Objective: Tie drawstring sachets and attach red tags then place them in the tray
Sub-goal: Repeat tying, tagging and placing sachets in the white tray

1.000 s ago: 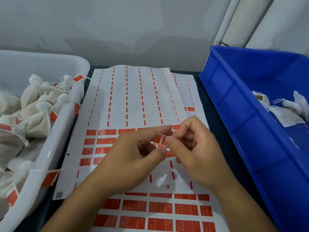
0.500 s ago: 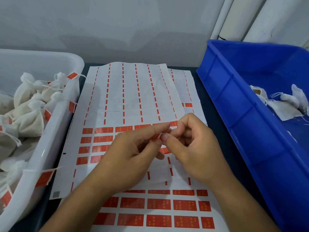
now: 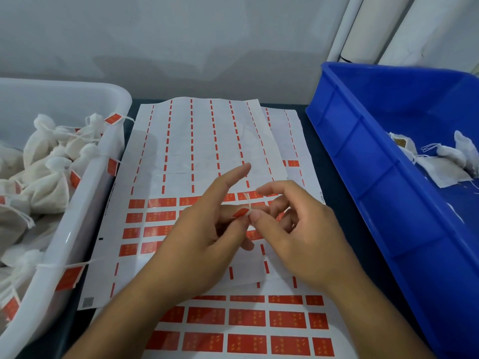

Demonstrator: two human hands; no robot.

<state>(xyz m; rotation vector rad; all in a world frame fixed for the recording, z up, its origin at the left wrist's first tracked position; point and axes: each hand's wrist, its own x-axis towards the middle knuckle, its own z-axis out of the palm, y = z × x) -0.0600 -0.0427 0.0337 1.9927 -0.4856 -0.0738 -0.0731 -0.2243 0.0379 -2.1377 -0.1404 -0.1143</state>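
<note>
A: What took up most of the dark worktop (image 3: 334, 156)?

B: Beside the label sheet (image 3: 197, 156), which lay in the middle, a blue crate (image 3: 368, 156) stood to its right and a white tray (image 3: 77, 229) to its left. The tray held a heap of tied white sachets (image 3: 44, 187), several with red tags hanging over the rim nearest the sheet. A few untagged sachets (image 3: 451, 159) lay in the crate.

A: And the sheet itself?

B: Its far half was peeled down to red dashes; rows of red stickers remained nearer the person, with a second sheet (image 3: 246, 330) under it.

A: The hands?

B: Both hovered over the sheet's sticker rows. The left hand (image 3: 204, 244) pinched a red tag (image 3: 239, 213) between thumb and a finger, index finger pointing away. The right hand (image 3: 298, 229) pinched a thin white string (image 3: 248, 202) right at the tag's end, the other fingers loosely curled. The fingertips of the two hands touched.
</note>
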